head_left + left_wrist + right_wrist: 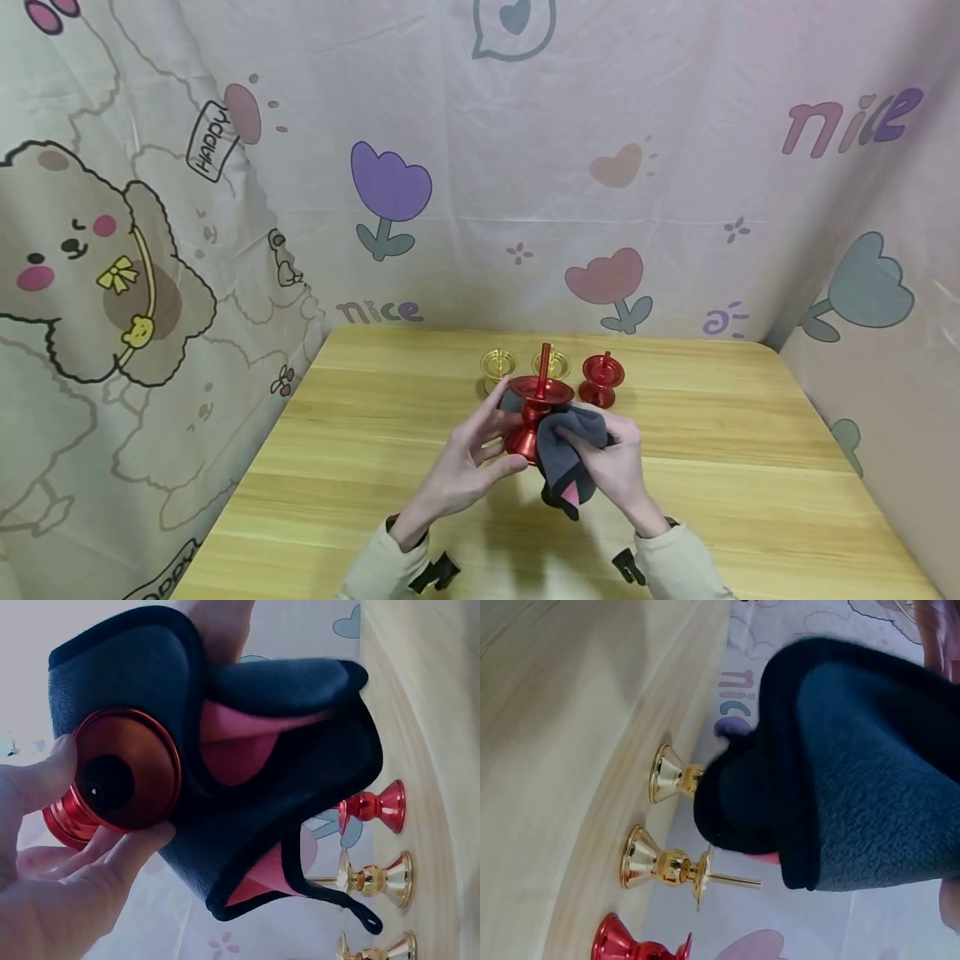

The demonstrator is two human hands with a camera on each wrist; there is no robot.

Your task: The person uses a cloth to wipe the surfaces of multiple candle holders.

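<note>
Above the table, my left hand [459, 473] grips a red metal candlestick [522, 446] by its lower part. It has a flared base, a wide dish and a thin upright spike. My right hand [621, 468] pinches a dark grey cloth [568, 450] with black edging and a pink reverse, which lies against the candlestick's right side. In the left wrist view, the candlestick's hollow base [154, 769] faces the camera, fingers and thumb around it, with the cloth [247, 802] folded behind. The cloth [877, 780] hides most of the right hand in the right wrist view.
Behind the hands on the wooden table [337, 467] stand two gold candlesticks [656, 862] and another red candlestick [598, 393] in a row. A printed curtain [480, 275] hangs at the back and sides.
</note>
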